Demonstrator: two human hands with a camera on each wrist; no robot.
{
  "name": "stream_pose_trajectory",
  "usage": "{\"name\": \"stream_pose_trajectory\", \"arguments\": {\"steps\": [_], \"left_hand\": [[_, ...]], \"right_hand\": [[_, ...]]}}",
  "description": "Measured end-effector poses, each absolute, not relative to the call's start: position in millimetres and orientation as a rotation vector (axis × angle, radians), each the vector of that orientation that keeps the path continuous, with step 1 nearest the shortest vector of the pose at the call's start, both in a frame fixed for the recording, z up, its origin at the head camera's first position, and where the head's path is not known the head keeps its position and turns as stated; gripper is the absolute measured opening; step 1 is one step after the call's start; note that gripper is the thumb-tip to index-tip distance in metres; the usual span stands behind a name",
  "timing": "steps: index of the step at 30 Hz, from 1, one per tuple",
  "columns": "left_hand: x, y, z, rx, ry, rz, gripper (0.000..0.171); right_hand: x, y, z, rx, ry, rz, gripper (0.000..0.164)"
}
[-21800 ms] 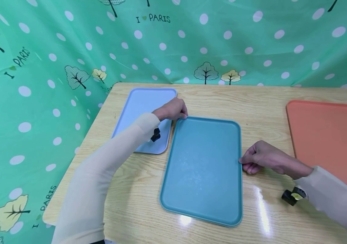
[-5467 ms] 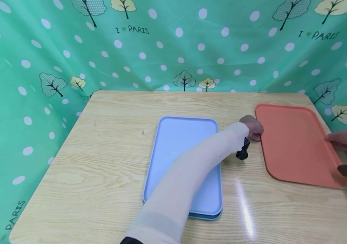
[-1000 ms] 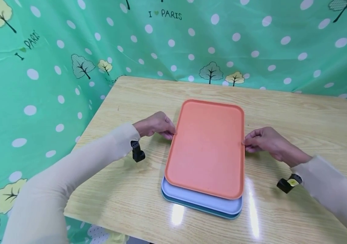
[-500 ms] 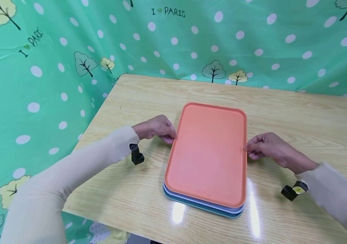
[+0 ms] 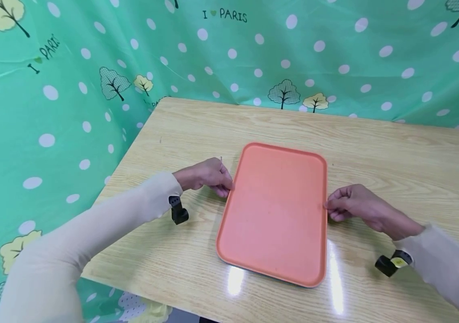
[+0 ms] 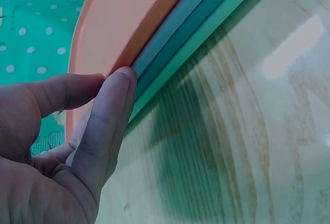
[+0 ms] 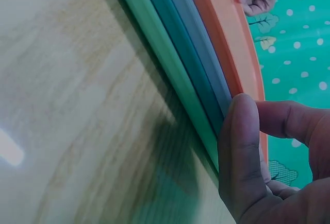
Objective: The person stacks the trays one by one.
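Note:
An orange tray (image 5: 273, 215) lies on top of a stack at mid-table, covering nearly all of the trays beneath in the head view. The left wrist view shows the layers below it: a blue tray (image 6: 176, 23), a teal tray (image 6: 191, 28) and a green edge (image 6: 210, 28) at the bottom. My left hand (image 5: 211, 176) pinches the orange tray's left rim between thumb and fingers. On the opposite side, my right hand (image 5: 356, 206) pinches the right rim, with its fingertips over the stacked edges in the right wrist view.
The stack stands on a wooden table (image 5: 395, 157), whose near edge (image 5: 132, 297) runs just in front of it. A green dotted curtain (image 5: 229, 67) hangs behind and at the left. Small black cameras (image 5: 179, 211) are strapped at the wrists.
Earlier the trays lay apart; blue went onto teal, then orange was brought from the right. In the last second orange slid nearer and down, covering the blue and teal front edges.

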State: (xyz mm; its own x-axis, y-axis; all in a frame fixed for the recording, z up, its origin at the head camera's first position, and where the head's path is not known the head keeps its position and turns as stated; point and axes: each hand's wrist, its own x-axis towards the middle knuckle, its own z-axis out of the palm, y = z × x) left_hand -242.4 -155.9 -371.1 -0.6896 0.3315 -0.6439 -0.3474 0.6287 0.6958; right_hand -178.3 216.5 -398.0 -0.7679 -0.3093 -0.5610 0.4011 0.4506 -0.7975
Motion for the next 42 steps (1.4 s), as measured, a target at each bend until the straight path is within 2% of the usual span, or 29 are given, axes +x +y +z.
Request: {"name": "stream_pose_trajectory", "arguments": {"steps": [31,35,42], "left_hand": [[-242.5,-157.4,-383.0,-0.027,2.019,1.187,0.009],[-241.9,-159.8,-384.3,0.055,2.059,1.186,0.009],[-243.2,-168.6,-382.3,0.358,2.368,1.023,0.019]], "right_hand": [[-175.5,226.4,-407.1,0.066,1.926,-1.495,0.006],[-177.2,227.4,-404.9,0.032,2.021,-1.429,0.016],[-178.5,234.5,-396.4,-0.051,2.296,-1.291,0.045]]}}
